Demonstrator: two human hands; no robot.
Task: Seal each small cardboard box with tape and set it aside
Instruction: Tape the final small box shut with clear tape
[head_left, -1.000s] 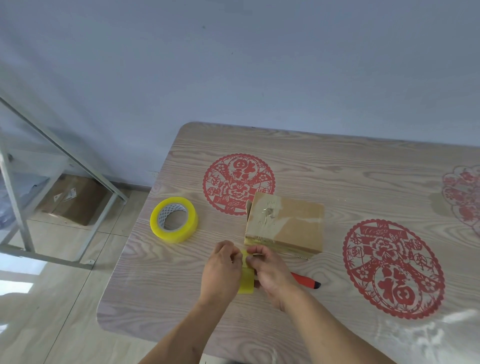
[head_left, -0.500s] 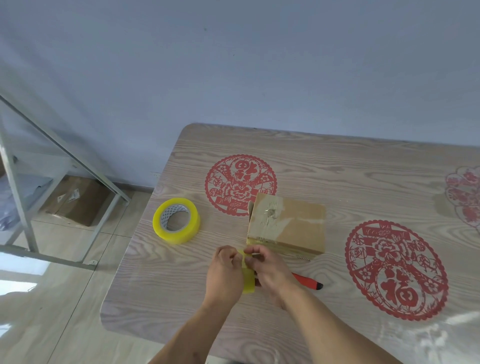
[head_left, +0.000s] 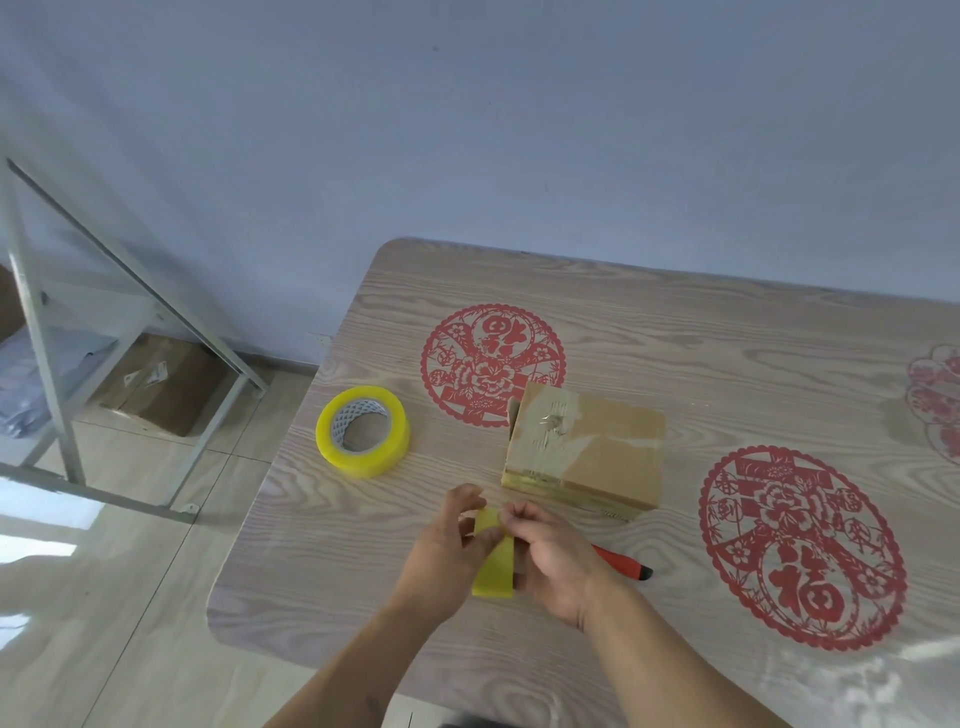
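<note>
A small cardboard box (head_left: 587, 451) is seen near the middle of the table (head_left: 675, 332). At its 7 o'clock, a yellow tape strip (head_left: 493, 564) is pinched by the left hand (head_left: 447, 551) and the right hand (head_left: 556, 558), fingers curled. A tape roll (head_left: 362, 431) is seen at the box's 9 o'clock, and a red cutter (head_left: 623, 561) at its 6 o'clock, partly hidden.

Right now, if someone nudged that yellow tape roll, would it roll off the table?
Probably not: the tape roll lies flat on its side, so it would likely slide. It looks light, with a hollow core. It sits near the table edge, so a hard shove might drop it.
</note>
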